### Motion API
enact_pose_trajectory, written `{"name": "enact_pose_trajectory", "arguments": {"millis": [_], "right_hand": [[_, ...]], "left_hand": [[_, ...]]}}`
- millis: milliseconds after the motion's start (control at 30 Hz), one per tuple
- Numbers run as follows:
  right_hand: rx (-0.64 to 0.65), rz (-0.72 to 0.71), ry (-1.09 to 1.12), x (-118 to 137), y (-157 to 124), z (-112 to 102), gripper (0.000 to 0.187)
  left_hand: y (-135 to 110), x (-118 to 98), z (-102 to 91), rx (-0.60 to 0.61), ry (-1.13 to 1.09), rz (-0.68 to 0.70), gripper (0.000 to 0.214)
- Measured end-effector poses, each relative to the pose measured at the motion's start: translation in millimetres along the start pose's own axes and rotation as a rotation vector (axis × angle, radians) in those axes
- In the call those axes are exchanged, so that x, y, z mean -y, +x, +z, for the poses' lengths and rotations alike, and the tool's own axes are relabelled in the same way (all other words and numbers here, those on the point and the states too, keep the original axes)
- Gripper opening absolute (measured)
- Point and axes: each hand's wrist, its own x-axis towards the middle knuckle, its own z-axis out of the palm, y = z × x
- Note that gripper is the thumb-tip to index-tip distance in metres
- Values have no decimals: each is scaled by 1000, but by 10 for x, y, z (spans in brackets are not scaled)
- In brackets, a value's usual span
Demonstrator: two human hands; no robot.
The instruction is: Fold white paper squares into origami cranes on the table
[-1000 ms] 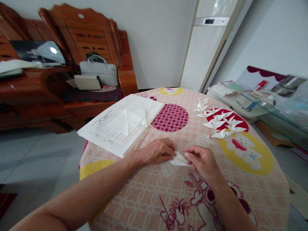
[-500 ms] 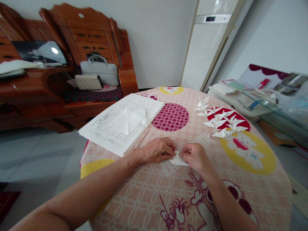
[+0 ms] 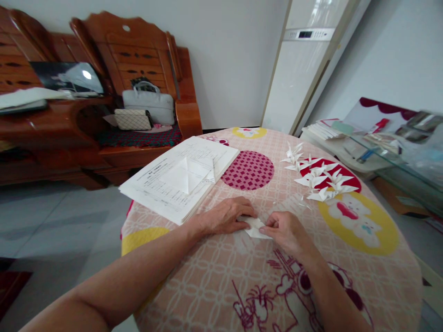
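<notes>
A small folded piece of white paper (image 3: pixel 255 228) lies on the patterned tablecloth between my two hands. My left hand (image 3: pixel 231 216) rests at its left side, fingers curled, with the thumb and fingertips on the paper's left edge. On the right, the thumb and forefinger of my right hand (image 3: pixel 283 229) pinch the paper's right corner. To the right, several white folded paper cranes (image 3: pixel 320 175) stand in a group. Left of my hands, folded white paper squares (image 3: pixel 188 175) lie on a stack of printed sheets (image 3: pixel 157 196).
The round table (image 3: pixel 204 286) has a pink patterned cloth. Small paper scraps (image 3: pixel 301 202) lie near the cranes. A wooden chair (image 3: pixel 138 60) with bags (image 3: pixel 148 105) stands at the back left. On the right is a glass shelf (image 3: pixel 391 159) holding papers and other items.
My right hand has shifted slightly right, and more of the paper's top shows between the hands. The whole view has moved a little, with the room appearing farther right and lower.
</notes>
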Motion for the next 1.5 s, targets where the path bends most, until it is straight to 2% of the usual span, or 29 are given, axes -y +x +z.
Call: {"name": "enact_pose_trajectory", "arguments": {"millis": [367,533,700,767,833,933,1000,1067,1133,1233,1333,1500], "right_hand": [[77,115,235,-53,-6,7,18],[181,219,433,-1,-99,3,24],[369,279,552,69,-208,78,20],[419,283,549,89,-241,112,20],[446,265,492,82,-259,128,22],[381,183,321,10,-243,104,31],[214,108,204,-56,-202,75,36],[18,31,79,-110,-151,54,32],[-71,-27,-18,-137,-110,49,26],[-67,-44,-90,-128,-90,63,23],[-47,-36,-127,-91,-108,70,23],[-37,-24,-126,-46,-124,57,22]], "left_hand": [[13,-71,-29,2,97,-265,24],[9,-44,-33,-55,-195,-358,13],[72,30,83,-193,-596,-404,27],[113,38,134,-216,-664,-407,30],[156,31,167,-224,-626,-396,31],[225,8,191,-223,-509,-361,30],[270,-5,204,-213,-467,-331,32],[306,-14,223,-191,-442,-291,36],[321,-27,245,-185,-408,-255,40],[282,-67,279,-244,-275,-251,36],[179,-137,308,-273,-127,-218,22],[-9,-286,330,-204,53,-172,13]]}}
